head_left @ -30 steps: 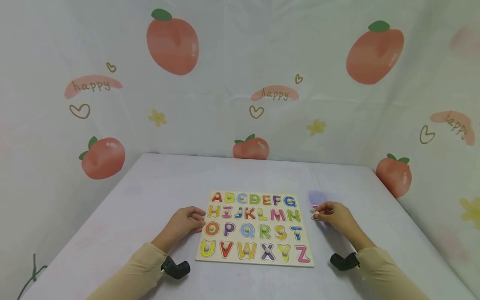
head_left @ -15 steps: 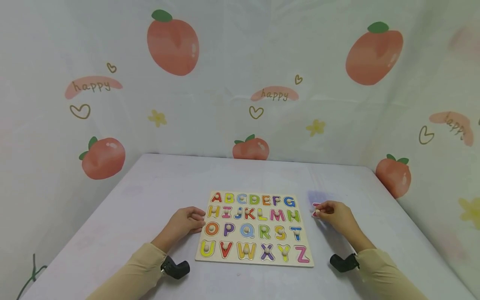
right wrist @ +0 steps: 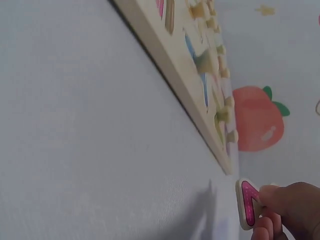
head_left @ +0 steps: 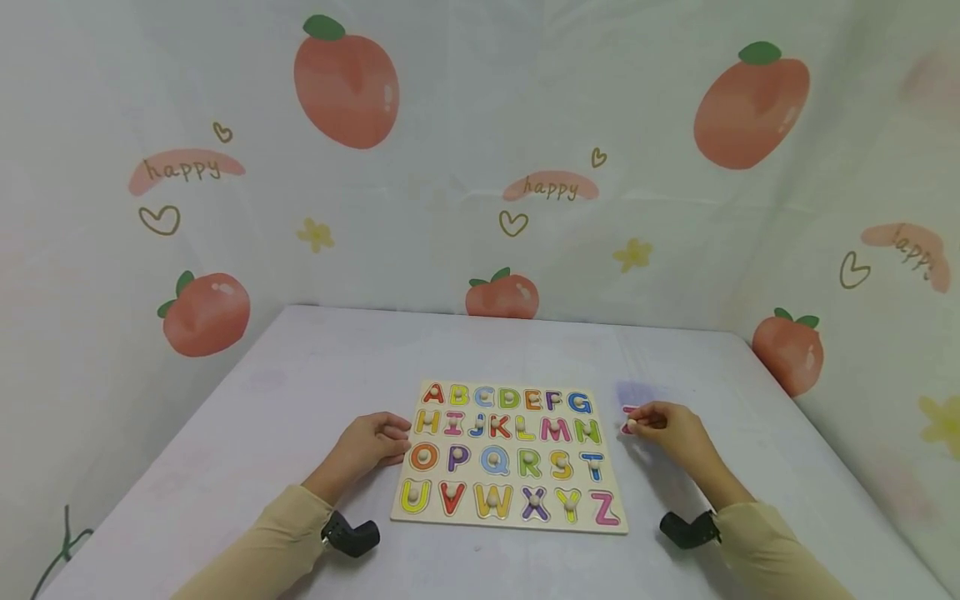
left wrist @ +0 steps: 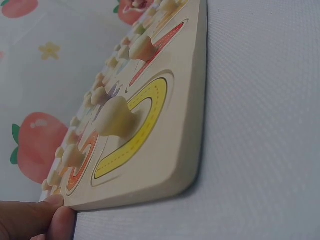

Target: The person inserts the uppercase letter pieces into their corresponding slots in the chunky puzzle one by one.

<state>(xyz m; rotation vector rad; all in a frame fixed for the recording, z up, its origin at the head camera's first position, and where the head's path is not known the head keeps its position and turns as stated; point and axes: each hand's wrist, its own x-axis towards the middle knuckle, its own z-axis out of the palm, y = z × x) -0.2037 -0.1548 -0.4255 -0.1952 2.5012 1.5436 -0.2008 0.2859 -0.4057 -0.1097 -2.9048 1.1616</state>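
Note:
In the head view, a wooden alphabet puzzle board [head_left: 510, 492] with knobbed letter pieces lies flat on the table. My left hand [head_left: 369, 442] is at its left edge; in the left wrist view the thumb [left wrist: 54, 201] and a finger grip the board's edge near the yellow U [left wrist: 157, 102]. Right of the board, my right hand [head_left: 671, 427] pinches a pink letter piece [right wrist: 248, 205] between thumb and fingers, apart from the board. Fingers partly cover this letter, which looks like a Z. The pink Z recess [head_left: 604, 508] at the lower right shows no knob.
A white cloth-covered table [head_left: 337, 358] runs back to a wall cloth [head_left: 420, 250] printed with peaches. Black wrist mounts [head_left: 352, 537] hang below both sleeves. A green cord [head_left: 67, 542] shows at the far left.
The right hand and its pink letter piece have shifted very slightly, and the letter's tilt differs a little. The left hand and the board stay where they were.

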